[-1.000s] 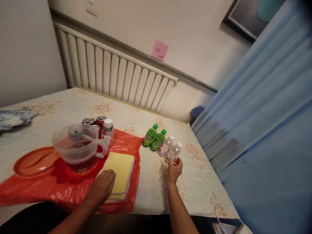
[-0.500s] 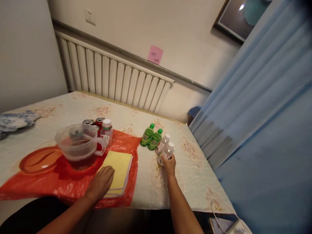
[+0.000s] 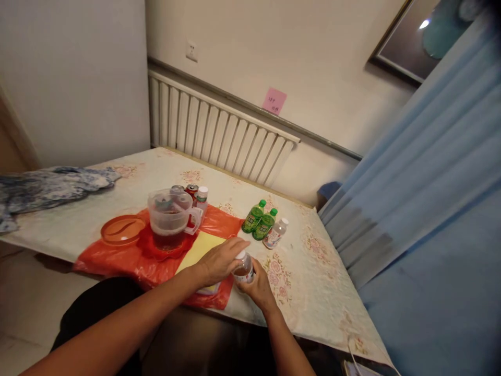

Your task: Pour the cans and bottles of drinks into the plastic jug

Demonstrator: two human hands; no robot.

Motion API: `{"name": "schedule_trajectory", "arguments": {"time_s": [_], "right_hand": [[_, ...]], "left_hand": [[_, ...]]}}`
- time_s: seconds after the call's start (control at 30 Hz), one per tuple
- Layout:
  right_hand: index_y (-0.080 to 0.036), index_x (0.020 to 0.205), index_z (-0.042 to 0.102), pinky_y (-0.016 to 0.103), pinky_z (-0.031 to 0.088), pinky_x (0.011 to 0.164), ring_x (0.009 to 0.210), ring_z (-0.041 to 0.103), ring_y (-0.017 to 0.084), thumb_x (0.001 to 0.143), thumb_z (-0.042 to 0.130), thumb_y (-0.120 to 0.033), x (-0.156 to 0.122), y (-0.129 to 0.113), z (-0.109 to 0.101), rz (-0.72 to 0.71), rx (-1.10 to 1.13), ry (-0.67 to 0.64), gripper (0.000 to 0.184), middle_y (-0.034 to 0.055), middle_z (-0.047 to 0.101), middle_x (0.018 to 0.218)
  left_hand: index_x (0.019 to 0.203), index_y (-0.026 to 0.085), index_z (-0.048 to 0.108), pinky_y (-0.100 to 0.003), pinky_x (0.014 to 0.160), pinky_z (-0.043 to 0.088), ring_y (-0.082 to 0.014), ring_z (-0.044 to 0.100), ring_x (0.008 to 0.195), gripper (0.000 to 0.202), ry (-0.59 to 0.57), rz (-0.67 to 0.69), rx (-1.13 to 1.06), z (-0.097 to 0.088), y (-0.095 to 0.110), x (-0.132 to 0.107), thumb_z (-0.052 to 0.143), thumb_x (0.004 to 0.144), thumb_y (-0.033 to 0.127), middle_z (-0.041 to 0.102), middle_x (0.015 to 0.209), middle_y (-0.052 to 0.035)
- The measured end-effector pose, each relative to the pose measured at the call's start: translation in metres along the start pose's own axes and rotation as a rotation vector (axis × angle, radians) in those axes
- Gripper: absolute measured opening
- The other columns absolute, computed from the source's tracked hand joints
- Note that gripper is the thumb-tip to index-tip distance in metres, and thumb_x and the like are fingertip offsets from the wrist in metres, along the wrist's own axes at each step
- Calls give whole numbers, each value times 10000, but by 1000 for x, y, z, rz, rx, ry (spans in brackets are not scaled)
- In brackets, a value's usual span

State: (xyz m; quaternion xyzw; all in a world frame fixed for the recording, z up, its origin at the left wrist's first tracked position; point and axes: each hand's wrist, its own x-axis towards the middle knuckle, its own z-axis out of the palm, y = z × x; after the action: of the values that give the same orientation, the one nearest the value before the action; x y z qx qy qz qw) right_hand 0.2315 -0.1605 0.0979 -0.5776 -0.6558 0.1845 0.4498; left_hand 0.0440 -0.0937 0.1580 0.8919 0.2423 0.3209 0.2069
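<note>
My right hand (image 3: 259,287) is wrapped round a small clear plastic bottle (image 3: 245,272) with a printed label, held near the table's front edge. Over its white cap (image 3: 241,255) my left hand (image 3: 222,261) has its fingers, gripping the cap from the left side. Behind the hands stand two green drink bottles (image 3: 258,222) and another white-capped clear bottle (image 3: 276,233). Partly under my left forearm lies a yellow stack of paper or cloth (image 3: 199,248); I cannot tell which.
A clear pitcher (image 3: 170,219) with some amber liquid stands on a red plastic sheet (image 3: 144,269), beside an orange lid (image 3: 122,230). Behind it are cans (image 3: 191,190) and another white-capped bottle (image 3: 202,197). Bunched patterned cloth (image 3: 58,188) lies at left; a blue curtain (image 3: 422,209) hangs at right.
My right hand has brought one clear bottle toward me and left, away from its neighbour. My left hand has come off the yellow stack and onto the bottle's cap. The view has turned left.
</note>
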Motion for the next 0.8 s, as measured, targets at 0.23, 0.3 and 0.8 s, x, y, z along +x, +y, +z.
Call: {"name": "schedule_trajectory", "arguments": {"time_s": [0.23,0.3,0.8], "right_hand": [[-204,1138,644,367,536,836,923,656,247,654,762,-264,3,-16,6,-100,-59,-94,502,55,688,1022],[-208,1157,640,372,537,850,943,660,253,659,763,-265,6,-18,9,-123,-59,-94,516,58,693,1041],[-196,1183,620,371,461,889,977,579,249,694,670,-221,139,-68,17,-406,-455,-77,493,74,653,1055]], "left_hand": [[1047,202,626,-310,766,462,-231,607,886,186,-49,-104,267,-19,2,-19,579,911,320,623,969,-61],[982,190,609,-312,720,446,-227,599,826,203,40,-209,288,-23,1,-23,563,916,377,616,922,-60],[943,176,555,-281,659,445,-132,573,640,531,504,-891,-973,38,-95,-85,741,587,524,543,763,26]]}}
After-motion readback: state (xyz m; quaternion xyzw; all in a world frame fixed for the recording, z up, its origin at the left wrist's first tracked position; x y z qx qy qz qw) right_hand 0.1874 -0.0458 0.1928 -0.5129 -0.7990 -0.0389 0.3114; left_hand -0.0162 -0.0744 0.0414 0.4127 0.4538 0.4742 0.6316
